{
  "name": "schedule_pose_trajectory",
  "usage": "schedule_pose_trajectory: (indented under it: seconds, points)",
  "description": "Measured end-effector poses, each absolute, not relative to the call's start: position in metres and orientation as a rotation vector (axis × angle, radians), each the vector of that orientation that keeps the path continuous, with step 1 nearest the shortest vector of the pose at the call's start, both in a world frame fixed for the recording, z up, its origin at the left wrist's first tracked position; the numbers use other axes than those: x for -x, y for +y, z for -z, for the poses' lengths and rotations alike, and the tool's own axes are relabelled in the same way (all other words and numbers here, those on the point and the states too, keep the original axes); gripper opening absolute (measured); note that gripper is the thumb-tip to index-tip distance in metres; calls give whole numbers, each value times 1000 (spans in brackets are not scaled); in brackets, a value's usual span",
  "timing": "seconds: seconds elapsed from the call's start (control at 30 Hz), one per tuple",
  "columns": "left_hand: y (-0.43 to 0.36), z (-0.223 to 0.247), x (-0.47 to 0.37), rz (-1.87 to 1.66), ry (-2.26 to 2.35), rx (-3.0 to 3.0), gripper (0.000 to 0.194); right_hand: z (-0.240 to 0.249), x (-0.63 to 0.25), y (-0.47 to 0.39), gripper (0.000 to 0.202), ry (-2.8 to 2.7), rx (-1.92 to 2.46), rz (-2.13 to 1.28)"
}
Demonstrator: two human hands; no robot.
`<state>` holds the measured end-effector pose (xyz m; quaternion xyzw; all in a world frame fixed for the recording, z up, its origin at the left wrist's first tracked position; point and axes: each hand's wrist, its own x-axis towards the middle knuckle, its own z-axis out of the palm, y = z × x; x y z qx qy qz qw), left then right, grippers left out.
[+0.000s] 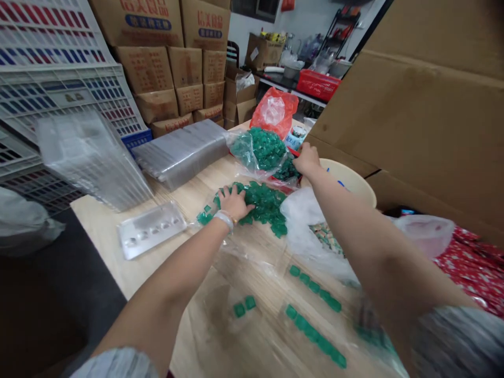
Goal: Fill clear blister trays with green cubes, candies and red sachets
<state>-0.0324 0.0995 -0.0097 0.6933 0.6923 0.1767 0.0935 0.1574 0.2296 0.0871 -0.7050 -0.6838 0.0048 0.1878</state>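
My left hand (233, 203) lies with spread fingers on the left part of a pile of small green squares (263, 202) on the table. My right hand (307, 159) reaches farther out, its fingers curled beside a red edge (293, 151); what they grip is hidden. Just left of it, a clear plastic bag (242, 147) holds many more green pieces (265, 148). Nearer to me, green squares lie in two rows, a longer row (315, 336) and a shorter row (315, 287). A pair of green squares (244, 306) lies left of them.
A clear tray (151, 229), stacked clear trays (94, 157) and a pile of plastic sleeves (185, 149) occupy the table's left side. On the right are a white plastic bag (303, 210), a cream basin (350, 181) and a large cardboard sheet (429, 94). Cartons (145, 71) stand behind.
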Motion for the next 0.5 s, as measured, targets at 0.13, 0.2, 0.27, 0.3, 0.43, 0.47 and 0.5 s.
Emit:
schedule_pose_trajectory:
  seconds: [0.13,0.2,0.27,0.3,0.43,0.47,0.5]
  points:
    - [83,19,20,-447,1935,-2337,46,-61,-144,213,28,-2162,1862,-98]
    - [67,20,21,-407,1761,-2482,32,-43,-131,191,25,-2345,1728,-207]
    - [51,20,26,-314,1531,-2572,22,-26,-120,169,27,-2574,1579,-286]
    - [44,20,29,-262,1423,-2586,20,-19,-116,159,34,-2688,1524,-288]
    - [27,16,46,-168,1242,-2462,20,-1,-117,119,40,-2983,1401,-165]
    - [27,14,51,-197,1237,-2403,20,2,-121,108,35,-3005,1365,-166]
    - [28,12,56,-248,1241,-2344,21,5,-126,97,31,-3016,1321,-195]
